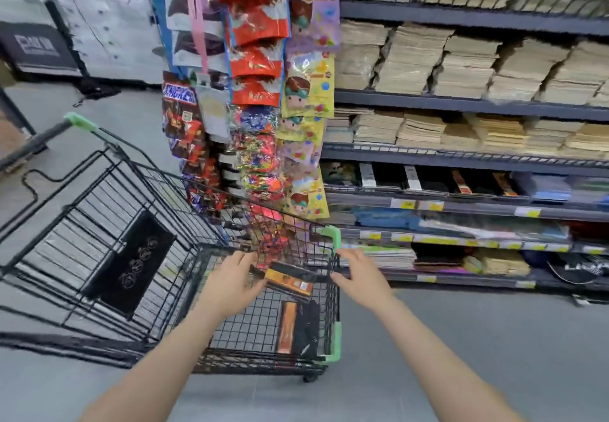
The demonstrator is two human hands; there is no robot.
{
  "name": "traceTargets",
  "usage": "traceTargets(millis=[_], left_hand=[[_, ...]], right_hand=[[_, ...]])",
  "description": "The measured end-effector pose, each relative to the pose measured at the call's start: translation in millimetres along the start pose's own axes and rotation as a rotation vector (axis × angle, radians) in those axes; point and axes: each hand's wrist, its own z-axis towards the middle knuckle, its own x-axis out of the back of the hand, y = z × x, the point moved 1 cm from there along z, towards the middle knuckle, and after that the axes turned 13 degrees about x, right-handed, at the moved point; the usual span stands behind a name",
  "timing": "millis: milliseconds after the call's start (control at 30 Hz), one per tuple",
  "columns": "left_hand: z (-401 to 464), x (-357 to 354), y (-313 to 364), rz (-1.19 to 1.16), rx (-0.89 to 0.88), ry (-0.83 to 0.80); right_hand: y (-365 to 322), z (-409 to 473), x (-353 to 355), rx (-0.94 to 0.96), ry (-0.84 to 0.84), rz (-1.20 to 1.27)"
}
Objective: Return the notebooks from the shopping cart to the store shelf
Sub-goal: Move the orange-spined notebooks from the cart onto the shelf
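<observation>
The left hand (230, 281) has its grip clamped on a black notebook with an orange band (290, 281), held inside the black wire shopping cart (138, 247). The right hand (357, 273), fingers spread, hovers beside the cart's green-capped corner. A second matching notebook (298, 327) leans against the cart wall, near the dark metal store shelf (461, 191).

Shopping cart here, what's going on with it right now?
A person is leaning over the shopping cart beside a store shelf. The left hand grips a black and orange notebook lifted above the cart floor, while the right hand reaches toward it, open. Another notebook lies in the cart.
</observation>
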Motion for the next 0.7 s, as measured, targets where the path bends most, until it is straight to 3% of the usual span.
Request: traceTargets(millis=[267,533,700], left_hand=[[28,-76,-43,-0.065,0.103,-0.222],[95,-201,-43,-0.129,0.110,-0.520],[109,-287,-40,-0.144,0.190,-0.792]], right_hand=[[10,52,-123,-0.132,-0.146,0.214],[65,103,-224,-0.504,-0.240,0.378],[104,116,-276,-0.666,-0.291,0.363]])
